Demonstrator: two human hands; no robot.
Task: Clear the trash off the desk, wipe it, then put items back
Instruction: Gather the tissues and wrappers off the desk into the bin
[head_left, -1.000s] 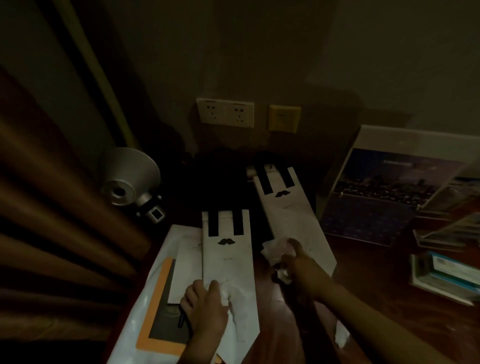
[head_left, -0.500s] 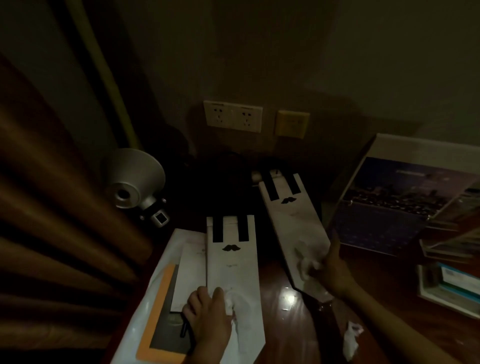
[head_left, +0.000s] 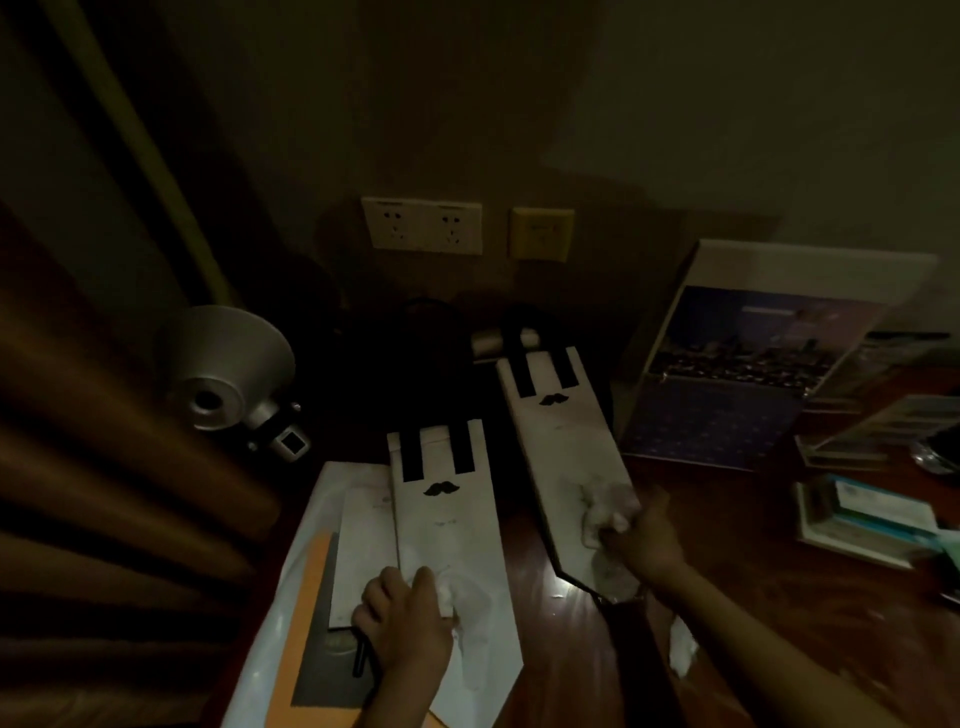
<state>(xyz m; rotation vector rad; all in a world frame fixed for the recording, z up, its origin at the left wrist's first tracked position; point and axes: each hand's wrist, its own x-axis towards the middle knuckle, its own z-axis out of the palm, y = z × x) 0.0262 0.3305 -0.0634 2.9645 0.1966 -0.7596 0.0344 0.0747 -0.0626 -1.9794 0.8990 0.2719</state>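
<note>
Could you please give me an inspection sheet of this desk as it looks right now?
Surface: dark wooden desk, glossy, dimly lit.
Job's things: left paper bag lies partly on a white wrapper; right paper bag lies flat; crumpled tissue lies on it.
Clutter: tissue scrap by the right forearm; stack of booklets; calendar stand.
Hands: left hand grips the left paper bag's lower part; right hand grips the crumpled tissue.
Cables: nothing seen; too dark under the wall sockets.
Surroundings: silver lamp, curtain.
</note>
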